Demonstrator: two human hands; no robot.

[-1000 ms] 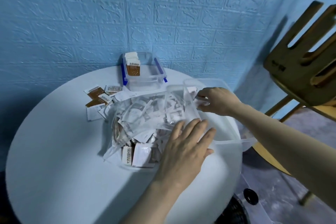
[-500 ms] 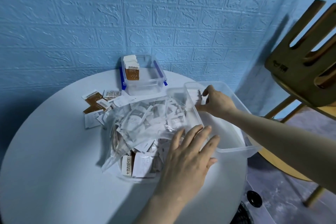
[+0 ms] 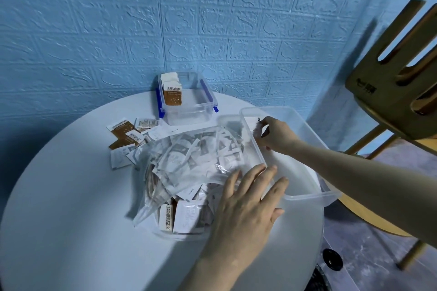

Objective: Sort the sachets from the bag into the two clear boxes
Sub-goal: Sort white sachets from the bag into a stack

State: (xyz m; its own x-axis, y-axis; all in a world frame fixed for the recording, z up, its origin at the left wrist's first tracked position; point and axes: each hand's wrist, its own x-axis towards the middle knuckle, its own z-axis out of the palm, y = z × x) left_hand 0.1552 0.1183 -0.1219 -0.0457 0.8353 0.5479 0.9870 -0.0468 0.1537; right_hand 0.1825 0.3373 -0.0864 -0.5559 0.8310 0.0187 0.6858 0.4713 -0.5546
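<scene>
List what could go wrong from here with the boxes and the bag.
1. The large clear box overhangs the round table's right edge; a push from either hand could tip it off.
2. The right hand reaches over the box's wall, so it might drag that wall sideways.
3. The left hand lies flat on the open bag; sliding it may spill more sachets like the loose sachets nearby.

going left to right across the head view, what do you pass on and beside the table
loose sachets → bag of sachets → left hand → big clear box → wooden chair. The small box with blue clips sits behind the bag, so its place is unclear.
</scene>
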